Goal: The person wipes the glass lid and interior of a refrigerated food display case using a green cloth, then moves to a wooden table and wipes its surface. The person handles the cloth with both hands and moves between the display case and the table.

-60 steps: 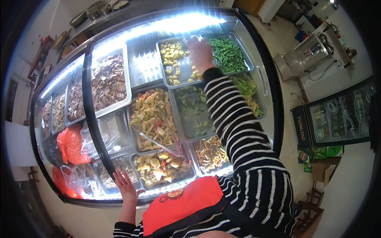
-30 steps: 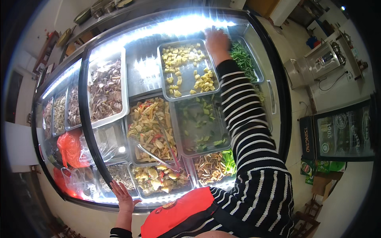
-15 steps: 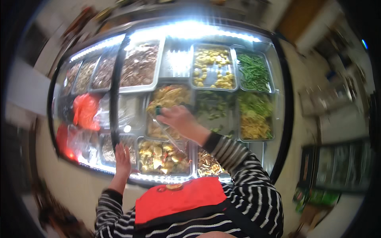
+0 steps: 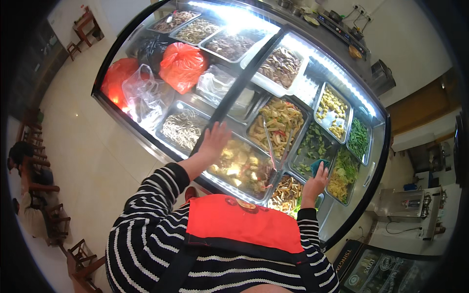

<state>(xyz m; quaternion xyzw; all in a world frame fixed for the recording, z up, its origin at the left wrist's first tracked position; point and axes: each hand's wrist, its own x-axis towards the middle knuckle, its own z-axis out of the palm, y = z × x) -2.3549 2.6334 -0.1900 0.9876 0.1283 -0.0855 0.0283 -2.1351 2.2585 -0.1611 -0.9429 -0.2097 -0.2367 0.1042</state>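
Observation:
My right hand [image 4: 315,188] grips a small dark green cloth [image 4: 319,166] at the right part of a lit display case, apparently against its glass top. Below the cloth are a tray of chopped green vegetables [image 4: 312,144] and a tray of brown-and-white strips [image 4: 286,193]. Fingers spread, my left hand [image 4: 213,143] lies flat beside the black dividing bar [image 4: 239,80], holding nothing. Under and near it are a tray of yellowish chunks [image 4: 239,168], blurred by glare, and a tray of pale shreds [image 4: 183,128]. Metal tongs [image 4: 268,139] rest in a tray of yellow strips [image 4: 282,117].
Red plastic bags [image 4: 181,66] and a clear bag [image 4: 146,93] fill the case's left end. Behind the case runs a counter with a black stove [image 4: 342,31]. Wooden stools [image 4: 58,219] stand at the left, a drinks fridge [image 4: 391,268] at the lower right.
The view has turned, so the case now appears tilted. My right hand has moved with the cloth from the yellow strips rightward and nearer to me. My left hand stays by the dividing bar.

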